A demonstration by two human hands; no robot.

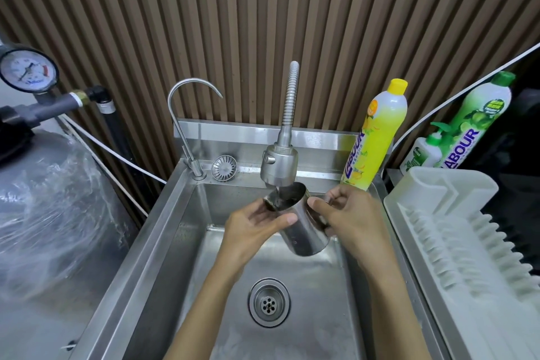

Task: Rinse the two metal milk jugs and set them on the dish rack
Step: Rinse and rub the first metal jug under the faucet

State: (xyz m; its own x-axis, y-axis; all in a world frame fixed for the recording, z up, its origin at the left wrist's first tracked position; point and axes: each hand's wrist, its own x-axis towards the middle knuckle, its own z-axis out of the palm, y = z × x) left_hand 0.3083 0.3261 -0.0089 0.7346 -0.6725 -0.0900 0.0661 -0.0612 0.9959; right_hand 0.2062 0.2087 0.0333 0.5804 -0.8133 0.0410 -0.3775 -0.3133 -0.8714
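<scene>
"LABOUR" reads on the yellow bottle (pixel 371 137) and the green bottle (pixel 473 123).

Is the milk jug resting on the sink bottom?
No, the left hand and right hand hold the milk jug tilted under the running spray faucet.

Left hand (pixel 257 225) and right hand (pixel 347 213) holding metal jug (pixel 305 235), under running faucet (pixel 279 165)

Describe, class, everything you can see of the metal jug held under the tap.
The milk jug is a plain cylinder of shiny steel, its dark inside showing at the open mouth. It is tilted, mouth up toward the spray tap, whose water runs into it. Held above the sink, it is cupped by the left hand near the rim, while the right hand grips its right side, hiding any handle.
</scene>
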